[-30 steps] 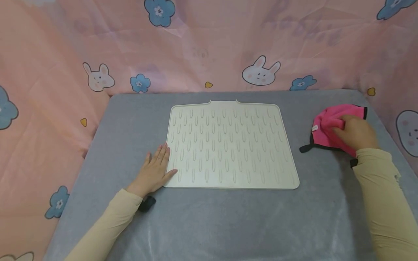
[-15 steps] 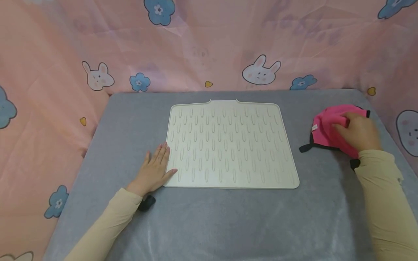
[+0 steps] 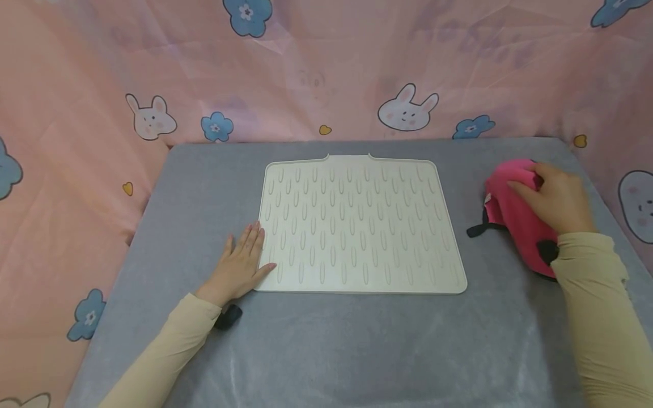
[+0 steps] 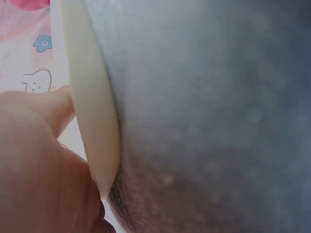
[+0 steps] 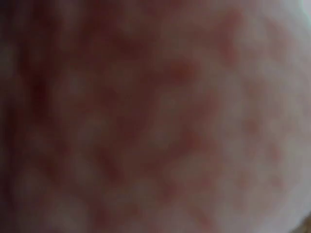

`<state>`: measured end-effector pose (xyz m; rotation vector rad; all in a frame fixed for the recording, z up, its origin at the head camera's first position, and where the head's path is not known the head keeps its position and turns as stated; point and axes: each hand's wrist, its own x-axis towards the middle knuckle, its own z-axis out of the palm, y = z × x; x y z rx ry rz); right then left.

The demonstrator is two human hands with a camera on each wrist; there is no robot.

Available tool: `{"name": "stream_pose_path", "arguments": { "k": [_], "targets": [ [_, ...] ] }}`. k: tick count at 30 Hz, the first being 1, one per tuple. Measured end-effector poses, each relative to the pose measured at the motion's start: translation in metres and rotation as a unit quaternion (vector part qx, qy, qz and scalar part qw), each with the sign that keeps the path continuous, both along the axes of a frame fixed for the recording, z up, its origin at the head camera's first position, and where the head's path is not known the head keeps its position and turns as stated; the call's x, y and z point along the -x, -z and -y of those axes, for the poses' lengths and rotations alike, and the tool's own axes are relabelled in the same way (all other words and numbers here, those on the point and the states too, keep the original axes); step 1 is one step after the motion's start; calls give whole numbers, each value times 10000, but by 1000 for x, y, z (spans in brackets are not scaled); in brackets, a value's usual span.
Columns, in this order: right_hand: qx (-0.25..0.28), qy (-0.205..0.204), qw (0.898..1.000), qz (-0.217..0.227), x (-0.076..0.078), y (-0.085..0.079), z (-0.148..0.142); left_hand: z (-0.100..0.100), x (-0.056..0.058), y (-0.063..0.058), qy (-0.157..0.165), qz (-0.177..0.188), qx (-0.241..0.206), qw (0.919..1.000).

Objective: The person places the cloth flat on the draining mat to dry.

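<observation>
My left hand (image 3: 237, 266) lies flat with straight fingers over the lower left edge of a cream ribbed mat (image 3: 357, 226). Its thumb rests on the mat's surface. In the left wrist view, the mat's pale edge (image 4: 92, 107) runs beside the hand (image 4: 43, 165). At the far right, my right hand (image 3: 558, 198) pinches a soft pink cloth item (image 3: 517, 198) with black trim, between thumb and fingers. A black tab (image 3: 476, 230) hangs from its left side. The right wrist view is filled by a blurred, mottled reddish surface (image 5: 170, 121) close to the lens.
A grey cloth-covered table (image 3: 357, 351) lies under everything. Behind it and along both sides hangs a pink curtain (image 3: 316, 68) printed with rabbits and flowers. The mat's notched top edge sits near the table's back edge.
My right hand has drawn the pink cloth item up into a taller fold, and its lower part now droops toward the wrist. The left hand and the mat stay in place.
</observation>
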<state>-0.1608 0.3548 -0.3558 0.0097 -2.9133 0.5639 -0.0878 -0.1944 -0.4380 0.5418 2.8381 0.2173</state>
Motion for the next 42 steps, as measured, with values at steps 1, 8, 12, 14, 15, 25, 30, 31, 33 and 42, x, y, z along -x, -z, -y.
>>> {"name": "stream_pose_path", "arguments": {
  "k": [1,8,12,14,15,25,30,31,33,42],
  "targets": [
    [48,-20,10000,-23,0,-2,2,0,0,0,4,-20,-8,10000],
    [499,-116,9985,-172,-2,-15,17,0,0,0,8,-70,-24,10000],
    [613,-196,9969,-462,-4,-23,30,0,0,1,-3,0,15,10000],
    [690,-207,9962,-496,-5,-27,36,0,0,0,1,8,11,10000],
    [707,-205,9959,-526,-6,-29,39,0,0,0,-2,19,12,10000],
    [1022,-311,9926,-584,-9,-45,70,0,0,1,-22,-3,-61,10000],
    [1090,-558,9884,-900,-9,-51,85,0,0,1,-31,22,-36,10000],
    [1092,-627,9870,-994,-8,-52,88,0,0,1,-32,29,-31,10000],
    [1116,-783,9837,-1175,-8,-56,94,0,0,1,-31,39,-26,10000],
    [1437,-1394,9668,-1590,-7,-64,122,-1,-1,-1,-40,18,-79,10000]
  ]
}}
